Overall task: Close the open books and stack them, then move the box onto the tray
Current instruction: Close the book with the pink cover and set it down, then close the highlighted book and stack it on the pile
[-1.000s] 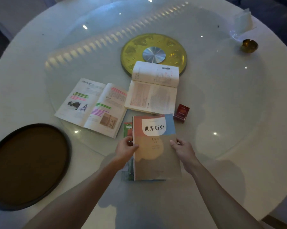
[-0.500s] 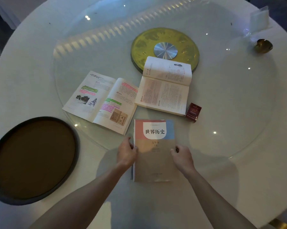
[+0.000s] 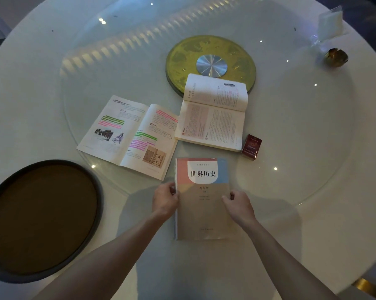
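Note:
A closed history book (image 3: 203, 204) with a pink, blue and tan cover lies flat near the table's front, on top of another closed book that is almost hidden. My left hand (image 3: 165, 200) grips its left edge and my right hand (image 3: 239, 204) grips its right edge. Beyond it lie two open books: one with highlighted pages (image 3: 128, 135) to the left, one with plain text pages (image 3: 213, 113) behind. A small dark red box (image 3: 251, 146) stands right of the plain book. The round dark tray (image 3: 41, 219) sits at the front left.
A gold disc with a silver hub (image 3: 210, 66) marks the middle of the glass turntable (image 3: 312, 126). A small brass dish (image 3: 336, 57) and a clear card holder (image 3: 330, 24) stand at the far right. The white table's edge (image 3: 356, 267) curves close at the right.
The history book has been lowered and squared onto the green book beneath, which no longer sticks out at the left. Both hands stay on its edges.

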